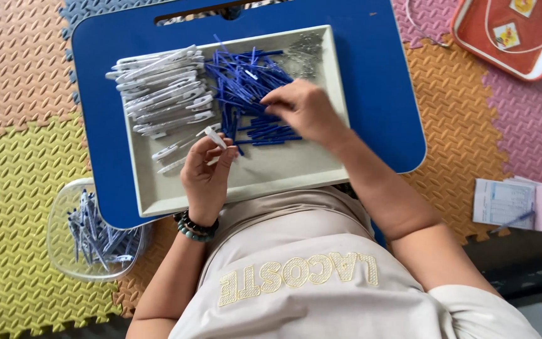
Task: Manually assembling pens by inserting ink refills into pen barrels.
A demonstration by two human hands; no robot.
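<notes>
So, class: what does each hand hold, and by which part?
The left hand pinches a white pen barrel near its lower end. The right hand rests on the blue refills; any grip is hidden.

The lap table [384, 81] was deep blue, and the tray [283, 169] on it a pale grey-beige. In the tray lay white pen barrels [161, 91] beside a heap of bright blue refills [246, 81]. The foam floor mats [14, 207] were embossed with a fine diamond pattern, in yellow-green, salmon, orange and pink squares. A clear plastic bowl [64, 213] held blue-and-white pens. The bead bracelet [196, 227] was black and green, the far tray [522, 44] orange-red with a white rim
</notes>
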